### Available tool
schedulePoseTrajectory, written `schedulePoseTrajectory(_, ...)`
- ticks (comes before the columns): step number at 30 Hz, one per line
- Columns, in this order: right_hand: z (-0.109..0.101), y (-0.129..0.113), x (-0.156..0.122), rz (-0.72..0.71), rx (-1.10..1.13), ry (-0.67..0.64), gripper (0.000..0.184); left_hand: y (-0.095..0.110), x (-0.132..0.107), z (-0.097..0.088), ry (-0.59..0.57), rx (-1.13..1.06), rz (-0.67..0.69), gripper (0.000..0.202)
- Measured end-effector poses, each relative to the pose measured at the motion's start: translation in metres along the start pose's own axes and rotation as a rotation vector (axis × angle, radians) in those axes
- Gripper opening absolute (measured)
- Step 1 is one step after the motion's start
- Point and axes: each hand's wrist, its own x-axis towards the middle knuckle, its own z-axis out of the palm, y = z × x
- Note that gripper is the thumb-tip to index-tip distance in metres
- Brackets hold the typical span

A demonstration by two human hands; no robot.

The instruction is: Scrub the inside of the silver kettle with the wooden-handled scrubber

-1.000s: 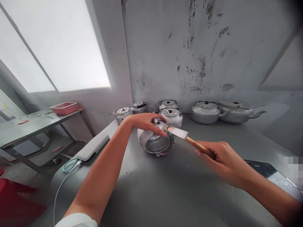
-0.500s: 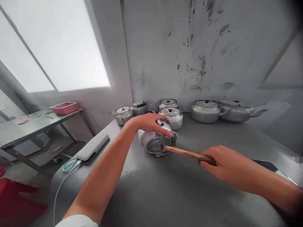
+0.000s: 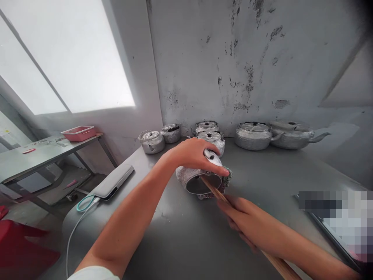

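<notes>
A small aluminium kettle body (image 3: 194, 179) lies on its side on the grey metal table (image 3: 180, 241), its open mouth facing me. My left hand (image 3: 196, 155) is closed over its top and holds it down. My right hand (image 3: 243, 217) is wrapped round a long wooden handle (image 3: 216, 191), whose far end goes into the kettle's mouth; the tool's head is hidden inside. A piece of reddish-green cloth (image 3: 225, 179) shows under the kettle's right side.
Several finished aluminium kettles (image 3: 253, 135) stand along the back wall. A grey power bank (image 3: 113, 181) with a teal cable (image 3: 84, 204) lies at the table's left edge. A phone, partly blurred, lies at the right (image 3: 326, 229). A second table with a pink tray (image 3: 78, 133) stands left.
The tool's metal blade, a second ago over the kettle's rim, has gone into its mouth. My right hand swung closer to me and to the kettle. My left hand shifted slightly right with the kettle.
</notes>
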Motion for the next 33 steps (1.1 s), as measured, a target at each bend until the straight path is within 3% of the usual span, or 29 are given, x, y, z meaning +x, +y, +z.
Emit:
schedulePoseTrajectory(7, 0.011, -0.005, -0.002, 0.052, 0.107, 0.045, 0.06, 0.007, 0.0, 0.006, 0.001, -0.035, 0.052, 0.069)
schedulePoseTrajectory(33, 0.017, -0.004, -0.008, 0.079, 0.208, 0.073, 0.059, 0.006, 0.005, 0.011, -0.052, -0.073, -0.051, 0.077)
